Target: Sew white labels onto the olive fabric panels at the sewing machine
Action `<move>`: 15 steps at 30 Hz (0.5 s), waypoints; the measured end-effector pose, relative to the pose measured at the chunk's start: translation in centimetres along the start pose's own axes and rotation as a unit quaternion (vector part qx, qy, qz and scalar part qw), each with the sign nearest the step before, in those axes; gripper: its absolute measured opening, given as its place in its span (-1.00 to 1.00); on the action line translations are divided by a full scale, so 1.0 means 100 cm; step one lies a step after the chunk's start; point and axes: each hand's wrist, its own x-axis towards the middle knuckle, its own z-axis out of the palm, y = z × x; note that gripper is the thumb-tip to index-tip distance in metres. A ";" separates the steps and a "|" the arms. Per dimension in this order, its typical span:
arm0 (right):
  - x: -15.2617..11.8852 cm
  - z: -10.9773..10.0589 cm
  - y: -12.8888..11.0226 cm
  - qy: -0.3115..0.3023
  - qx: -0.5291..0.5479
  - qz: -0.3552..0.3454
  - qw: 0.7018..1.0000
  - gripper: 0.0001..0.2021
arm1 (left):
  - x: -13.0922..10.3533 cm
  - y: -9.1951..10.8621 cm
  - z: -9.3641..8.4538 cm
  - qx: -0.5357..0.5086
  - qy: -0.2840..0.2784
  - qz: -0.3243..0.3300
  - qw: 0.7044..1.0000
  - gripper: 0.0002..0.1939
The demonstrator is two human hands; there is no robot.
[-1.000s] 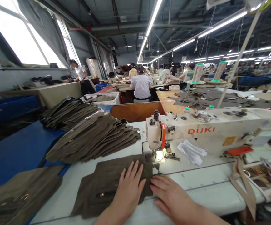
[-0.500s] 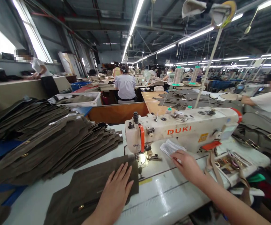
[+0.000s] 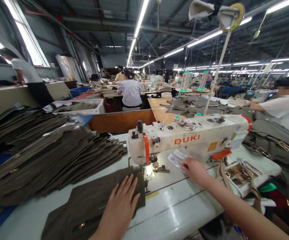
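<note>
My left hand [image 3: 121, 203] lies flat, fingers stretched out, on a dark olive fabric panel [image 3: 84, 196]. The panel rests on the machine bed, its right end beside the needle area, and a small gold metal fitting [image 3: 82, 226] shows near its front. Over on the right, my right hand [image 3: 194, 170] has its fingers curled and pinched at the edge of a small stack of white slips [image 3: 176, 158]; the fingertips are partly hidden. Those slips lie under the arm of the white sewing machine [image 3: 169, 136], whose lamp lights the needle plate [image 3: 148, 170].
Piles of olive fabric pieces [image 3: 59, 160] cover the left side. An open tray [image 3: 244, 176] of small tools and metal rings sits at the right. Thread cones [image 3: 185, 81] stand behind the machine. A co-worker [image 3: 284, 106] sits at the right, another person [image 3: 130, 90] ahead.
The whole view has shifted slightly, so things appear further left. My left hand stays flat on the panel. My right hand stays at the white slips, its fingers more curled.
</note>
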 end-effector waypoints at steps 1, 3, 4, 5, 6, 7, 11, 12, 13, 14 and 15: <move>0.000 0.000 0.000 0.000 0.003 0.002 1.000 -0.81 | 0.000 0.000 -0.001 0.000 -0.002 -0.001 1.000 -0.49; 0.001 -0.001 0.000 0.002 0.016 0.007 1.000 -0.81 | 0.000 0.001 -0.001 -0.005 -0.003 -0.002 1.000 -0.49; 0.001 -0.002 0.001 0.003 0.025 0.010 1.000 -0.81 | 0.000 0.001 -0.002 -0.009 -0.004 -0.003 1.000 -0.50; 0.002 -0.003 0.001 0.003 0.035 0.012 0.999 -0.82 | 0.000 0.001 -0.002 -0.012 -0.004 -0.004 1.000 -0.50; 0.003 -0.005 0.002 0.004 0.048 0.013 0.999 -0.83 | 0.000 0.001 -0.002 -0.015 -0.004 -0.006 1.000 -0.50; 0.003 -0.007 0.003 0.004 0.062 0.014 0.998 -0.84 | 0.000 0.001 -0.002 -0.019 -0.004 -0.006 1.000 -0.50; 0.004 -0.017 0.001 0.000 0.126 0.004 0.992 -0.86 | 0.000 -0.003 -0.001 -0.042 0.001 -0.009 0.999 -0.51; 0.003 -0.019 -0.001 -0.004 0.143 -0.002 0.990 -0.86 | 0.000 -0.004 -0.002 -0.055 0.006 -0.012 0.998 -0.52; 0.002 -0.020 -0.003 -0.009 0.161 -0.008 0.987 -0.87 | -0.001 -0.004 -0.003 -0.074 0.013 -0.014 0.997 -0.53; 0.000 -0.020 -0.006 -0.015 0.177 -0.015 0.984 -0.88 | -0.002 -0.003 -0.004 -0.099 0.022 -0.015 0.995 -0.54; -0.002 -0.019 -0.010 -0.021 0.190 -0.022 0.981 -0.89 | -0.003 -0.001 -0.007 -0.134 0.032 -0.015 0.990 -0.55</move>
